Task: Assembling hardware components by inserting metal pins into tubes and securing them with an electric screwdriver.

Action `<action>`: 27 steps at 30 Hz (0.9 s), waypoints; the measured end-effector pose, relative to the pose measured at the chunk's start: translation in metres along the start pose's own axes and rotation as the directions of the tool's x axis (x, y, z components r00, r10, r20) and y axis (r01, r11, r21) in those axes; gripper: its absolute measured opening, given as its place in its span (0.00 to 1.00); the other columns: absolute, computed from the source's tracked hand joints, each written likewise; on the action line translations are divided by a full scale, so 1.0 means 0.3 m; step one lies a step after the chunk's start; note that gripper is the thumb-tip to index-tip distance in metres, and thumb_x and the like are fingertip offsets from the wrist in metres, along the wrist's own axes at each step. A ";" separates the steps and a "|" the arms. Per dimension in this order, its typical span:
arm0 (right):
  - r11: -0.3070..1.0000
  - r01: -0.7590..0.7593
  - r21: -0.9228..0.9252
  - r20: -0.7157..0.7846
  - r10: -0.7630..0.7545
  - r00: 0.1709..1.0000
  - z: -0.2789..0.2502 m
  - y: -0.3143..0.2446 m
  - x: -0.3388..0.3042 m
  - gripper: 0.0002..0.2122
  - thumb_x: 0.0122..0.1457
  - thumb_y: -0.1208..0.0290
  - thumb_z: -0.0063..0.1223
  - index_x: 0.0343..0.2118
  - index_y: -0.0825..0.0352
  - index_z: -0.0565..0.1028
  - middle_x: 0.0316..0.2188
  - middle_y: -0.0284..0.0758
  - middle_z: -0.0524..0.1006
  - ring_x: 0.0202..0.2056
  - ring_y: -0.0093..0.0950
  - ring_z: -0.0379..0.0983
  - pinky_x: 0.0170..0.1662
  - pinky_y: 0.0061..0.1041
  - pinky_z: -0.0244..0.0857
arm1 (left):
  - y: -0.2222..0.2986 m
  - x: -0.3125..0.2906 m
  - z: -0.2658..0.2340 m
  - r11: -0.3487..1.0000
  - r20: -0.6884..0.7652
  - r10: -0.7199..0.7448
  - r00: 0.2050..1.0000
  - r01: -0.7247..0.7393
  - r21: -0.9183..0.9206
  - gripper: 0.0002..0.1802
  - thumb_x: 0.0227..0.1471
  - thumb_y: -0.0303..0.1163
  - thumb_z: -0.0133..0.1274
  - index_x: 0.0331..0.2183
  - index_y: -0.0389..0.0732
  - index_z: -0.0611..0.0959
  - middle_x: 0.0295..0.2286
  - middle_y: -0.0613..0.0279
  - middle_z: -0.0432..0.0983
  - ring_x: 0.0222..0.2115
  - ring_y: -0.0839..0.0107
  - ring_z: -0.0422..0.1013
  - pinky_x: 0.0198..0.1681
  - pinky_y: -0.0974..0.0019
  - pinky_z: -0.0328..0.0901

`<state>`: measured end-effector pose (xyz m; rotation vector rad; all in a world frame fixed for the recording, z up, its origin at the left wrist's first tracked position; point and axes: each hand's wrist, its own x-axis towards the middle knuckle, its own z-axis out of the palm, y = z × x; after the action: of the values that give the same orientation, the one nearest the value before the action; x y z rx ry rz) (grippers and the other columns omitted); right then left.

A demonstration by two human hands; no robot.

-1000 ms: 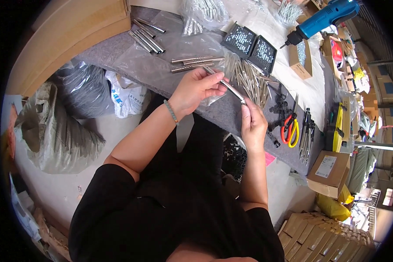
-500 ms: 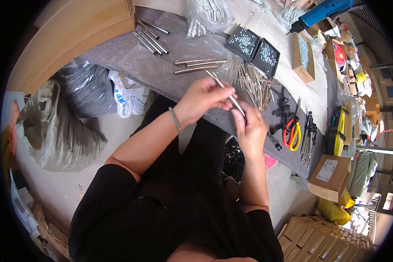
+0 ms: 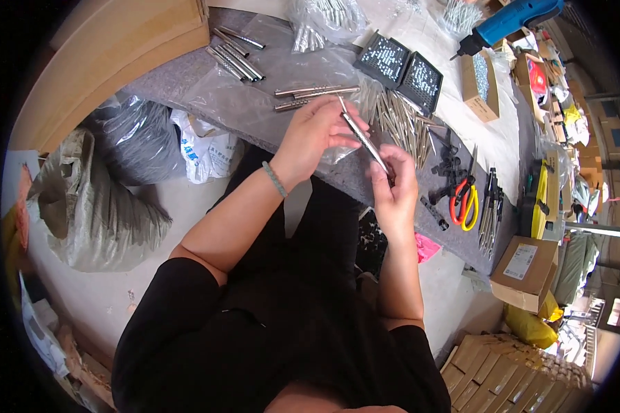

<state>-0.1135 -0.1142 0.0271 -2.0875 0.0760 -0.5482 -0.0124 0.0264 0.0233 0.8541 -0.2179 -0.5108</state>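
Above the table's near edge, a slim silvery metal tube [image 3: 362, 138] with a row of holes slants between my hands. A thinner rod [image 3: 342, 104] sticks out at its upper end. My left hand [image 3: 318, 131], with a beaded bracelet at the wrist, has thumb and fingers closed about the tube's upper part. Lower down, the thumb and fingers of my right hand [image 3: 395, 180] grip the other end and hide its tip. Just beyond lie a few similar tubes [image 3: 317, 91] and a heap of thin metal rods [image 3: 401, 127].
Black cases of small pieces [image 3: 420, 84] lie open at the back. Red-and-yellow-handled scissors [image 3: 465, 206], black plastic parts [image 3: 449, 172] and several dark slim tools [image 3: 490, 213] are at right. A blue power tool [image 3: 513, 27] hangs at upper right. A cardboard box [image 3: 525, 268] stands at the right edge.
My left hand has shifted up and slightly left along the tube, baring more of it. The tube's row of holes now shows. My right hand keeps its hold on the lower end.
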 end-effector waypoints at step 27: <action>0.953 -0.240 0.183 -0.050 0.253 0.966 -0.046 -0.009 -0.008 0.11 0.51 0.75 0.59 0.37 0.73 0.75 0.28 0.36 0.77 0.29 0.22 0.73 0.34 0.19 0.68 | -0.074 -0.035 -0.010 0.958 -0.010 -0.080 0.997 0.074 -0.277 0.08 0.54 0.30 0.49 0.34 0.35 0.77 0.35 0.54 0.75 0.38 0.68 0.72 0.42 0.66 0.69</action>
<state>-0.1217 -0.1231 0.0348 -1.8520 0.3154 -0.4607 -0.0278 0.0217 0.0047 0.5962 -0.0901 -0.5898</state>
